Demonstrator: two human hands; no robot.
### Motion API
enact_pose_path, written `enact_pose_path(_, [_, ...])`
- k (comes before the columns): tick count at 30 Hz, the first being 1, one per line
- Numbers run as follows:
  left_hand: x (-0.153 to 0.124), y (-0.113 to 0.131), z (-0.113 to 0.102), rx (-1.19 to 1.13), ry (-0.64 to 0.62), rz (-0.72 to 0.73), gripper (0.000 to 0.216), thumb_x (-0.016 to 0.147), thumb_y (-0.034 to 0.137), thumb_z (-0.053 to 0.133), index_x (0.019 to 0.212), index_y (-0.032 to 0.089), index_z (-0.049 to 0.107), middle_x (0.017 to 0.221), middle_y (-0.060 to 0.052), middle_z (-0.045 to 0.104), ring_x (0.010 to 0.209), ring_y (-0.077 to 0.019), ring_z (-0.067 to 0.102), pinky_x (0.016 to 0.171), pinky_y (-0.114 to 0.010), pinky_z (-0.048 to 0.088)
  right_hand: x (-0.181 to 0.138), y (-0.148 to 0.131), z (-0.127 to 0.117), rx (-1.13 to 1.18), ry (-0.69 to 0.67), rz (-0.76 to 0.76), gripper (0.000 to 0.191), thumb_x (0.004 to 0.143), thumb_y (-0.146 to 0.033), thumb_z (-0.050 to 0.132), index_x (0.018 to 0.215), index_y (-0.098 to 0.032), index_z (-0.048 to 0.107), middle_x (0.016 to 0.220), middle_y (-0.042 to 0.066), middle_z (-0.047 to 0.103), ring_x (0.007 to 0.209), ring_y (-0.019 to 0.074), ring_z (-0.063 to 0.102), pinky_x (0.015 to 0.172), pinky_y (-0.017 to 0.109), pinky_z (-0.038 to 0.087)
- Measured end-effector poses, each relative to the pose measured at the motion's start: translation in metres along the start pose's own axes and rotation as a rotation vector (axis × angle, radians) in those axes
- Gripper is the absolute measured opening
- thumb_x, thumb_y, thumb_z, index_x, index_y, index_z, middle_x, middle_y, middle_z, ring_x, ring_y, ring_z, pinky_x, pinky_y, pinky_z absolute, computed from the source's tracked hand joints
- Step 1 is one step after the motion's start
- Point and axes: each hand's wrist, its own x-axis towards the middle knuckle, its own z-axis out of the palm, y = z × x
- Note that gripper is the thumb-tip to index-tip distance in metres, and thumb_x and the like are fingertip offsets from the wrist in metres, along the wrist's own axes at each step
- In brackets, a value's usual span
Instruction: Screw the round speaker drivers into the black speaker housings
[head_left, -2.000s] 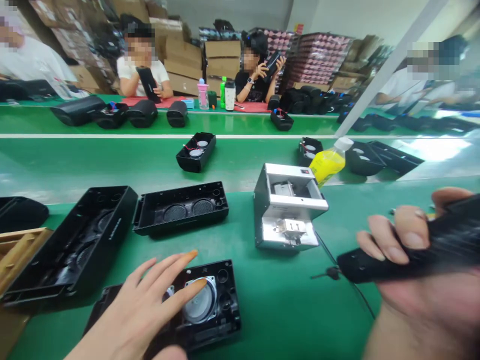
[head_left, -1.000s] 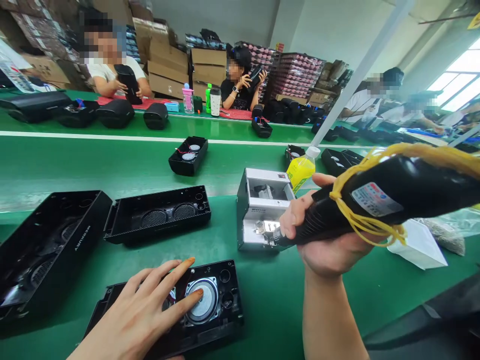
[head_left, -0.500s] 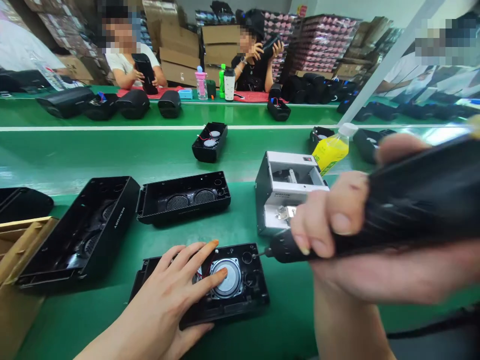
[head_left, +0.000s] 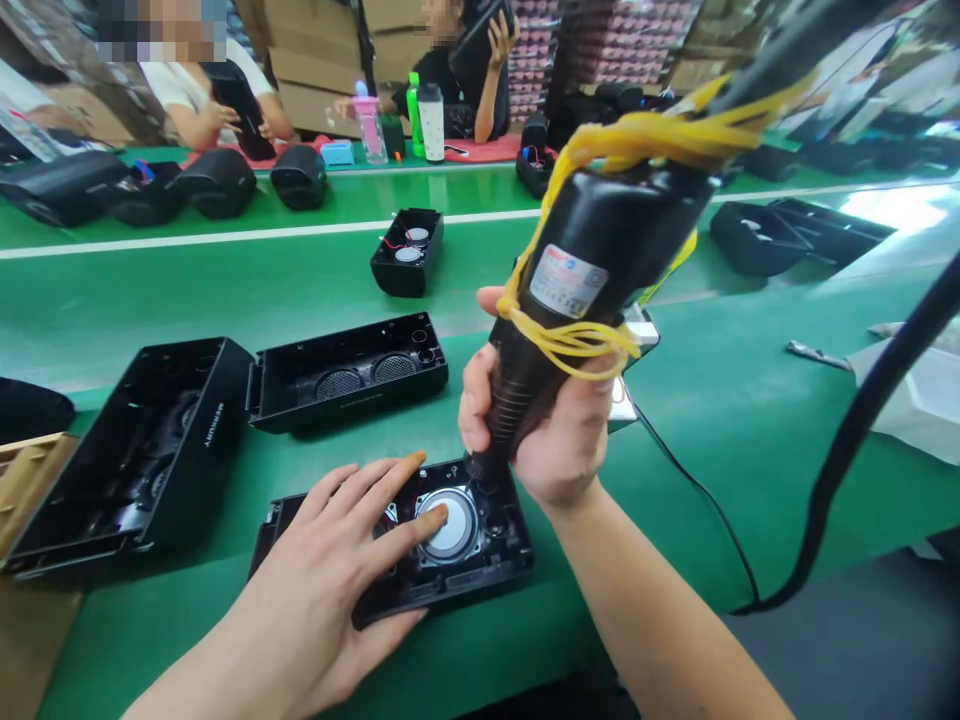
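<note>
My left hand (head_left: 334,575) lies over a black speaker housing (head_left: 484,578) on the green bench, thumb along its near side. Its stretched fingers reach inside, the index fingertip touching a round speaker driver (head_left: 454,535). A second driver is mostly hidden beneath the hand. In my right hand (head_left: 566,430) is a black electric screwdriver (head_left: 626,225), wrapped with yellow rubber bands. It points steeply down at the far right part of the housing, beside the driver. The bit's tip and any screw there are hidden.
Two open black housings, one lengthwise (head_left: 199,460) and one crosswise (head_left: 349,370), stand at left and behind. A cardboard box (head_left: 37,480) is at far left. Another housing with drivers (head_left: 409,255) sits farther back. A thick black cable (head_left: 832,470) crosses the right side. Co-workers sit opposite.
My right hand has swung the screwdriver from level to steeply upright and brought its nose into the housing's far right part. My left hand keeps its hold. The view has shifted slightly.
</note>
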Motion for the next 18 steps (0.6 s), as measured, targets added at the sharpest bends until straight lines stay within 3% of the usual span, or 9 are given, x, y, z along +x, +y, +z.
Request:
enact_pose_path(7, [0.0024,0.0009,-0.002,0.014,0.0,0.013,0.059,0.092,0.032,0.069,0.15,0.036,0.059,0.172,-0.008,0.039,0.143,-0.0389,0.052,0.11,-0.062,0.048,-0.001,0.0064,-0.0024,0.0,-0.014,0.004,0.055,0.1,-0.075,0.051,0.131,-0.032,0.062,0.075,-0.004,0.061,0.047,0.013,0.052,0.041,0.026,0.041])
enact_pose_path(18, [0.0011,0.0013,-0.0003,-0.008,-0.027,-0.019,0.057,0.093,0.034,0.069,0.149,0.037,0.06,0.174,-0.006,0.036,0.147,-0.0374,0.046,0.115,-0.061,0.043,-0.0016,0.0051,-0.0033,0.045,0.001,0.021,0.042,0.1,-0.07,0.055,0.109,-0.03,0.065,0.073,-0.003,0.061,0.049,0.0127,0.053,0.043,0.026,0.041])
